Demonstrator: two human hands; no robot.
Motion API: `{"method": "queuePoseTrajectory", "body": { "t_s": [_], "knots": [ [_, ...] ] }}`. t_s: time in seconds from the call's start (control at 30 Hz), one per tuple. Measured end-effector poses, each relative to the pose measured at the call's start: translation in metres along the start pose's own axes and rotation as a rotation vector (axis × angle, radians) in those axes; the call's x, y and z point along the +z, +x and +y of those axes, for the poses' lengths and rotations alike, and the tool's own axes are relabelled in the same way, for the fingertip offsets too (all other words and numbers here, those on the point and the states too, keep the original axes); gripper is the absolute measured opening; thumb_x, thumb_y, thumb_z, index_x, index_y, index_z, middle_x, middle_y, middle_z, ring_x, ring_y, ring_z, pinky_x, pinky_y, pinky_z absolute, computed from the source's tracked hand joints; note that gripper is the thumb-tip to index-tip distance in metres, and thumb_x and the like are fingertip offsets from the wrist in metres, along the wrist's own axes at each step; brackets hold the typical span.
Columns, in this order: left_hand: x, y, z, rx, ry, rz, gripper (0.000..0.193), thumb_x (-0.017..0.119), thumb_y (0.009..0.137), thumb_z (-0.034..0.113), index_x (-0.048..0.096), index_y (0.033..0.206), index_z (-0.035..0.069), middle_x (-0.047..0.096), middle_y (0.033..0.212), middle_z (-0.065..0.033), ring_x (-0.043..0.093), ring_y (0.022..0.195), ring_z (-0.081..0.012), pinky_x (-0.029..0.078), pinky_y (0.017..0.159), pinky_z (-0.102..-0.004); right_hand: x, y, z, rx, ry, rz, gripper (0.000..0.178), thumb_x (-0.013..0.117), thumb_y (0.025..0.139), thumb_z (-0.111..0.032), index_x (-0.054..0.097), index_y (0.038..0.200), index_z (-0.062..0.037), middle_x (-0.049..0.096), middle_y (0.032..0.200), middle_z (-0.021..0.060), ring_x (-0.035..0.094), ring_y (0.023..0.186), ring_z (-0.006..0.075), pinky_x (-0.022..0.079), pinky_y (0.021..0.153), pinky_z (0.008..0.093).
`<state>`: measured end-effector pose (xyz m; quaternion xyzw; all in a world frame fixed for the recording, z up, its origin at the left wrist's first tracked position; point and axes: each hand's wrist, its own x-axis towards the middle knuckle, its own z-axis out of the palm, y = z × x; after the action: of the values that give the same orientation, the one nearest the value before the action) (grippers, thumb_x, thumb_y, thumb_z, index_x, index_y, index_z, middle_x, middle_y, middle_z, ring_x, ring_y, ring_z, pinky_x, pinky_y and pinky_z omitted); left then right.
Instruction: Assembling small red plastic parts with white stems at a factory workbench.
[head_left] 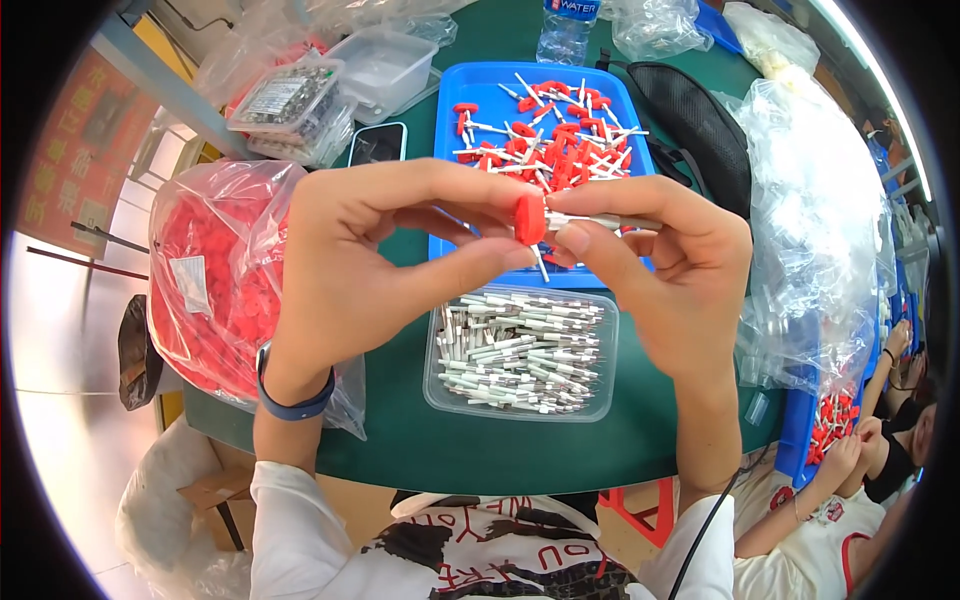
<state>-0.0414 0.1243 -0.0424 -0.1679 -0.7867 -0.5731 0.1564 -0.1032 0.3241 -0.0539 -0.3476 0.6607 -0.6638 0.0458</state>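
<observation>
Pressing red cap (529, 219) onto white pin (598, 220), frame centre.
My left hand (375, 265) pinches the cap, right hand (665, 270) grips the pin; best kept coaxial, pushed straight, over the blue tray (448, 150).

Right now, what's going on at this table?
A person holds a red cap in the left hand against a white-and-grey pin pinched in the right hand. Below the hands sits a clear tub of loose pins; behind them, a blue tray holds capped pieces. A bag of red caps lies on the left.
</observation>
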Motion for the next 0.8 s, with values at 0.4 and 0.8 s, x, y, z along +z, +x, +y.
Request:
{"method": "queuePoseTrajectory", "body": {
  "t_s": [0.4,0.8],
  "knots": [
    [-0.0032,0.0029,0.0010,-0.122,-0.145,-0.007,0.035,0.066,0.079,-0.001,0.059,0.113,-0.009,0.069,0.090,-0.0165,0.070,0.080,-0.0215,0.058,0.067,-0.0275,0.0005,0.0005,-0.0019,-0.013,0.020,0.056,0.020,0.069,0.079,0.007,0.066,0.099,0.0046,0.069,0.094,0.0113,0.067,0.084,0.0129,0.052,0.064,0.0201],
    [0.0026,0.0031,-0.0041,-0.157,-0.314,0.005,0.034,0.067,0.080,-0.001,0.060,0.113,-0.006,0.069,0.088,-0.0149,0.069,0.077,-0.0175,0.056,0.062,-0.0247,-0.0026,0.0014,0.0060,-0.365,-0.196,0.051,0.023,0.071,0.073,0.012,0.071,0.094,0.0024,0.068,0.089,0.0120,0.064,0.076,0.0126,0.047,0.058,0.0190]
  ]
}}
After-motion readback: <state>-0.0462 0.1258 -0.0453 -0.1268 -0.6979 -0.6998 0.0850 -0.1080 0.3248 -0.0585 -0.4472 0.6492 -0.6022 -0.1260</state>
